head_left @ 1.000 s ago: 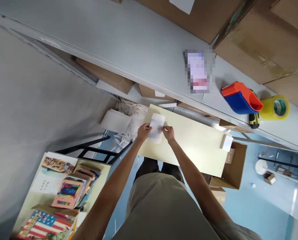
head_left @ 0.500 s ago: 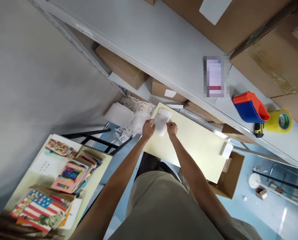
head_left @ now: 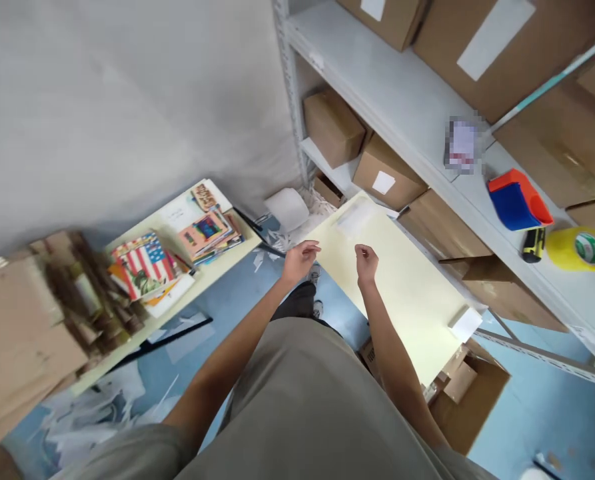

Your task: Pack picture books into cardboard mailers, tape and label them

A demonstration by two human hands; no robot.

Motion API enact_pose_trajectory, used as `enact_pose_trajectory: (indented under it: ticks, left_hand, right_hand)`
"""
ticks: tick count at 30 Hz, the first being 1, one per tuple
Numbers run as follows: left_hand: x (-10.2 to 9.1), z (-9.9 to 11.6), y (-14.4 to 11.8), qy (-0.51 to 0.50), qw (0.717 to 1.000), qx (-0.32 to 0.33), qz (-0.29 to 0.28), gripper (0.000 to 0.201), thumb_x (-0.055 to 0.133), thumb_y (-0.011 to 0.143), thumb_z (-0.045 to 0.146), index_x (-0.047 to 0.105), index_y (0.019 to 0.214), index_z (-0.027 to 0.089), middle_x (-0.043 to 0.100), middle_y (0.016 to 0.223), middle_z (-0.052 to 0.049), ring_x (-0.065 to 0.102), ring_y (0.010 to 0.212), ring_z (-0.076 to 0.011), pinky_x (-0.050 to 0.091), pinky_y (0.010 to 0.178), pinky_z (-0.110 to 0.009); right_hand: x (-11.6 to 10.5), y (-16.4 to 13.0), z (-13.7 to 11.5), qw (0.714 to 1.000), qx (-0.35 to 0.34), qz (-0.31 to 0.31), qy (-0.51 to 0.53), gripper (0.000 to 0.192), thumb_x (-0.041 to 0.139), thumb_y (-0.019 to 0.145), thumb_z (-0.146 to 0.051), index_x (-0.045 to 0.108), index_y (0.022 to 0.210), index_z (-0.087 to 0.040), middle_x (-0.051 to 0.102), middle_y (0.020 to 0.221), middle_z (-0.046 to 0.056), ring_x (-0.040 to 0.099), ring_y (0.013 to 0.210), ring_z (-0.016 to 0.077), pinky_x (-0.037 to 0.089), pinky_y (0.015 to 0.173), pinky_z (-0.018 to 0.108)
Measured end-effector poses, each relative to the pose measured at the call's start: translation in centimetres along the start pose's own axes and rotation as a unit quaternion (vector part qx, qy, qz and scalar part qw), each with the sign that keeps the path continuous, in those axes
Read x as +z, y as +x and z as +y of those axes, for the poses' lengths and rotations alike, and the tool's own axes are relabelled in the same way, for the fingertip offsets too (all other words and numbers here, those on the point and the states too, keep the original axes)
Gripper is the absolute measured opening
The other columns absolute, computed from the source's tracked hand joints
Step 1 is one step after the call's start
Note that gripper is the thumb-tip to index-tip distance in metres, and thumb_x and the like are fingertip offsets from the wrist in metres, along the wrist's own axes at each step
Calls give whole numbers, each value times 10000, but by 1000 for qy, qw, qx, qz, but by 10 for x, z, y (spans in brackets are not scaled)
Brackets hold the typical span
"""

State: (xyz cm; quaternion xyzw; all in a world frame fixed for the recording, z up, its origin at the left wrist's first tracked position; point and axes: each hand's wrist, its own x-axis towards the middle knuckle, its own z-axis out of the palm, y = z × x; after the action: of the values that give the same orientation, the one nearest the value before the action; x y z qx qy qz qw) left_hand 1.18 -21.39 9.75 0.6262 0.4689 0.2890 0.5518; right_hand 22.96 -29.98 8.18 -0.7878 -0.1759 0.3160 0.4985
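A thin white, translucent sheet or pouch [head_left: 356,217] lies on the far left end of a pale yellow table [head_left: 402,287]. My left hand [head_left: 300,261] is off the table's near left edge, its fingers loosely bent and apart, with nothing seen in it. Over the tabletop, my right hand [head_left: 366,264] has its fingers curled in; nothing shows in them. Both hands are apart from the white sheet, on the side nearer my body.
A small white box [head_left: 466,325] sits at the table's right end, above an open carton [head_left: 470,403]. Shelving holds cartons, a tape dispenser [head_left: 520,200], a cutter [head_left: 533,245] and yellow tape [head_left: 577,249]. At left, a side table [head_left: 250,241] carries cards and flattened cardboard [head_left: 84,287].
Both hands have let go of the white sheet, which now lies flat on the table. They have drawn back and moved further apart. My view has turned left, showing more of the side table.
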Motion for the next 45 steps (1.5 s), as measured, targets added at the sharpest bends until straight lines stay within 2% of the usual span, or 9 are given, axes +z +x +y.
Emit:
enact_pose_trajectory:
  ticks: [7,16,20,24,29,32,35,41,45]
  left_hand:
    - [-69,-10,-106,-6,996,-19,88,285,806,895,351,817,1138,203,878,1009,-87,853,941,-266,710,952,-420]
    - [-191,-31,-175,-31,965,-36,257,352,750,928,444,833,1141,176,856,925,-74,815,880,-241,678,908,-375]
    - [-274,-56,-210,-29,940,-39,339,368,689,988,461,821,1175,174,863,980,-95,828,955,-249,673,963,-387]
    - [-372,-98,-260,35,910,-68,408,320,705,997,389,791,1211,167,850,1187,-131,809,1112,-269,653,1086,-436]
    - [-462,-150,-332,192,889,-99,404,531,877,886,292,729,1381,173,702,1566,-183,581,1559,-386,389,1406,-566]
    - [-483,-165,-360,268,903,-132,307,856,946,793,255,621,1579,158,436,1826,-223,310,1747,-477,207,1453,-677]
    - [-488,-169,-372,323,908,-146,222,983,904,812,218,510,1710,156,293,1885,-240,215,1778,-479,160,1449,-696]
    - [-495,-167,-383,336,916,-103,191,879,801,915,289,505,1735,184,316,1879,-220,232,1777,-452,189,1440,-701]
    - [-519,-149,-396,322,919,-64,217,819,620,923,129,540,1731,237,422,1848,-132,338,1758,-355,257,1457,-611]
  right_hand:
    - [49,-83,5,993,-57,-100,40,407,694,844,-577,752,966,-192,818,1015,108,709,950,243,571,911,390]
    - [141,-178,-17,962,-89,-259,-11,329,720,881,-503,753,1011,-203,836,1075,115,747,1029,257,602,994,385]
    - [212,-237,-28,925,-103,-363,-46,329,737,895,-522,758,1014,-216,838,1078,103,777,1030,266,623,962,377]
    - [308,-311,-32,880,-55,-469,-52,319,793,907,-510,759,1041,-223,850,1064,87,805,955,248,635,876,357]
    - [421,-409,-19,809,27,-574,-124,130,829,940,-345,772,941,-228,825,919,9,793,838,179,623,843,306]
    - [458,-455,-7,802,51,-566,-183,169,831,930,-256,728,800,-220,748,734,-33,744,700,158,588,717,261]
    - [470,-481,-2,805,64,-553,-205,240,848,917,-248,680,747,-220,711,651,-36,719,597,161,546,607,250]
    - [461,-495,-19,806,51,-551,-210,265,850,916,-350,709,733,-218,723,647,-15,763,614,189,531,594,254]
    - [457,-505,-49,799,-1,-581,-155,360,863,903,-544,726,785,-232,736,698,-11,793,691,208,574,665,279]
